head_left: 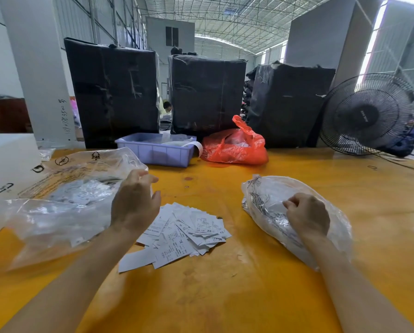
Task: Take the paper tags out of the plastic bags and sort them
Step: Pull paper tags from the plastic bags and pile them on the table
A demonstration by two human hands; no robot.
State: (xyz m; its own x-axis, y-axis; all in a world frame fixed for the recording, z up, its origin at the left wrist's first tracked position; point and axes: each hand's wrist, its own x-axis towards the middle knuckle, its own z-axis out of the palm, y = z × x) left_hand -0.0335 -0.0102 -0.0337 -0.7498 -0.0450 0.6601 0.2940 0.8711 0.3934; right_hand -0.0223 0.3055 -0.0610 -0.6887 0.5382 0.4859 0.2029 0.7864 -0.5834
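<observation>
Head view: a loose pile of paper tags (182, 233) is lying on the yellow table (249, 296), and everything else is placed around it. The left hand (135, 203) is hovering just above the pile's left edge, fingers spread apart and holding nothing, its back brushing a large clear plastic bag (64, 198) lying left of the pile. Right of the pile, the right hand (307, 216) is curling its fingers together, pinching the film of a second clear bag (295, 212). Beyond the pile are sitting a lavender bin (155, 150) and a red bag (234, 146).
</observation>
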